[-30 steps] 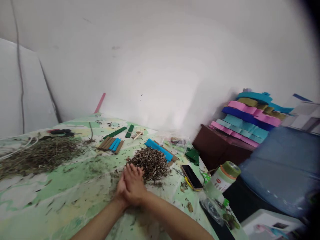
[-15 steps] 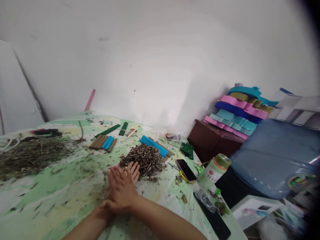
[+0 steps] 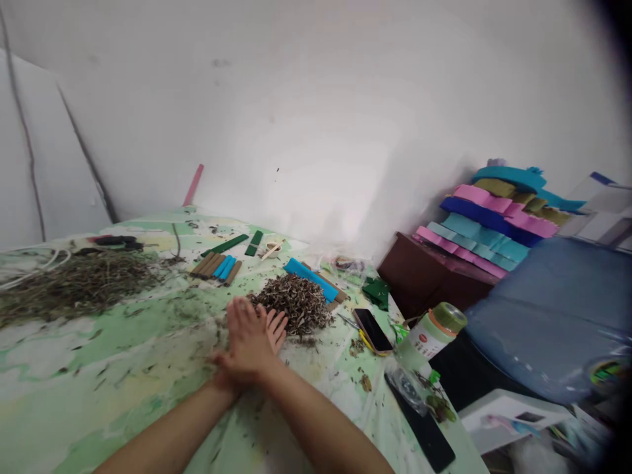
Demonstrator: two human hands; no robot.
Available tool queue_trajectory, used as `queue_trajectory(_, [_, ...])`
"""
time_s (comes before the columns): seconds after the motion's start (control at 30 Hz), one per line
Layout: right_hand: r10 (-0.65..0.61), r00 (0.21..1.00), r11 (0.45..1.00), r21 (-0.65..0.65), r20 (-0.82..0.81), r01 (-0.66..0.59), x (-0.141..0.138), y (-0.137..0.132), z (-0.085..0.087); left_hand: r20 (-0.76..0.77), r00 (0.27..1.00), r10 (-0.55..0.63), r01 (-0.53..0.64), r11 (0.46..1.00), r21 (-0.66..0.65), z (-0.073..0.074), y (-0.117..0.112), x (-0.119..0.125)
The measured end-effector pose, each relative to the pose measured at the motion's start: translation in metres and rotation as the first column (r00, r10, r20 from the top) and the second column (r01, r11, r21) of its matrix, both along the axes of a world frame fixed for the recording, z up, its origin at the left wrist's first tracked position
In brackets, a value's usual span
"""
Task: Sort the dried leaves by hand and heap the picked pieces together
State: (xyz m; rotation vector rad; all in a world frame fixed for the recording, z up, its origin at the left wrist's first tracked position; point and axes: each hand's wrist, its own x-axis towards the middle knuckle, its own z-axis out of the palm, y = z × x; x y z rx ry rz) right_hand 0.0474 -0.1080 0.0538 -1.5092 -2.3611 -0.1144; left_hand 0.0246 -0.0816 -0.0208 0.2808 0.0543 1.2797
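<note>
My right hand (image 3: 248,342) lies across my left hand (image 3: 276,328), palm against palm, with its fingers stretched out. Below it, my left hand is turned up, and its straight fingers stick out to the right. Whether anything lies between the palms is hidden. Just beyond the fingertips is a heap of dry brown plant bits (image 3: 295,304). Behind that heap lie a blue roll (image 3: 311,280) and some brown strips. Loose crumbs are scattered over the green and white tablecloth (image 3: 162,368) around my hands.
Dried stalks (image 3: 93,283) are piled at left. Brown and blue rolls (image 3: 217,266) lie farther back. To the right are a phone (image 3: 374,331), yellow-handled scissors (image 3: 364,340), a green-lidded bottle (image 3: 434,332) and a black strip (image 3: 419,421). Stacked coloured crepe paper (image 3: 494,220) stands beyond the table edge.
The whole view has shifted, so the scene sits farther right and slightly higher. My right hand has slid a little over the left, its fingers now closer together. The heap looks the same.
</note>
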Motion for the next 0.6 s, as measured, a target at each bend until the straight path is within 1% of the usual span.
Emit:
queue_trajectory(0.03, [-0.035,0.999,0.999,0.001,-0.022,0.035,0.004,0.007,0.002,0.003,0.996,-0.092,0.092,0.996,-0.001,0.002,0.001,-0.003])
queue_trajectory(0.07, [-0.112,0.992,0.994,-0.007,-0.06,0.112,0.009,0.013,0.003,0.001,0.983,-0.183,0.183,0.983,0.0,0.005,0.004,-0.008])
queue_trajectory(0.1, [-0.157,0.985,0.988,-0.016,-0.074,0.156,0.015,0.016,0.002,-0.008,0.97,-0.244,0.244,0.97,0.004,0.007,0.007,-0.014])
queue_trajectory(0.13, [-0.176,0.982,0.984,-0.018,-0.074,0.175,0.019,0.015,-0.001,-0.012,0.966,-0.258,0.258,0.966,0.01,0.009,0.011,-0.019])
queue_trajectory(0.17, [-0.171,0.983,0.985,-0.015,-0.065,0.17,0.021,0.011,-0.005,-0.006,0.969,-0.246,0.246,0.969,0.019,0.01,0.013,-0.023])
queue_trajectory(0.2, [-0.133,0.99,0.991,-0.009,-0.047,0.133,0.021,0.004,-0.01,0.005,0.976,-0.218,0.218,0.975,0.029,0.01,0.013,-0.024])
queue_trajectory(0.23, [-0.08,0.996,0.997,-0.003,-0.03,0.08,0.018,-0.004,-0.013,0.021,0.987,-0.161,0.16,0.986,0.04,0.011,0.011,-0.024])
queue_trajectory(0.27, [-0.048,0.999,0.999,0.013,-0.024,0.048,0.012,-0.012,-0.015,0.043,0.997,-0.057,0.055,0.997,0.045,0.011,0.007,-0.021])
queue_trajectory(0.3, [-0.006,1.0,0.999,0.032,-0.012,0.007,0.006,-0.018,-0.016,0.069,0.994,0.089,-0.092,0.995,0.038,0.012,0.002,-0.018])
queue_trajectory(0.33, [0.032,0.999,0.999,0.041,0.004,-0.032,0.0,-0.02,-0.014,0.081,0.972,0.221,-0.224,0.974,0.027,0.014,-0.004,-0.014])
queue_trajectory(0.37, [0.026,1.0,0.999,0.047,0.006,-0.026,-0.005,-0.018,-0.01,0.08,0.935,0.346,-0.348,0.937,0.014,0.017,-0.008,-0.01])
queue_trajectory(0.4, [-0.015,1.0,0.999,0.043,-0.01,0.016,-0.008,-0.013,-0.006,0.051,0.925,0.375,-0.376,0.926,0.008,0.02,-0.01,-0.009])
queue_trajectory(0.43, [-0.083,0.996,0.996,0.029,-0.044,0.085,-0.008,-0.005,-0.001,-0.004,0.954,0.3,-0.3,0.954,0.01,0.023,-0.01,-0.009])
queue_trajectory(0.47, [-0.191,0.976,0.981,0.015,-0.104,0.193,-0.006,0.004,0.002,-0.064,0.984,0.167,-0.168,0.986,-0.004,0.027,-0.008,-0.011])
queue_trajectory(0.5, [-0.269,0.951,0.963,-0.007,-0.155,0.271,-0.003,0.012,0.004,-0.125,0.992,0.0,-0.005,0.999,-0.04,0.029,-0.003,-0.015])
queue_trajectory(0.53, [-0.307,0.934,0.951,-0.024,-0.182,0.308,0.001,0.017,0.004,-0.167,0.976,-0.14,0.127,0.988,-0.082,0.031,0.002,-0.02])
queue_trajectory(0.57, [-0.318,0.927,0.947,-0.032,-0.197,0.318,0.005,0.019,0.002,-0.189,0.955,-0.229,0.211,0.971,-0.113,0.031,0.006,-0.025])
queue_trajectory(0.6, [-0.29,0.938,0.957,-0.032,-0.189,0.289,0.006,0.016,-0.001,-0.197,0.944,-0.264,0.244,0.962,-0.123,0.03,0.01,-0.029])
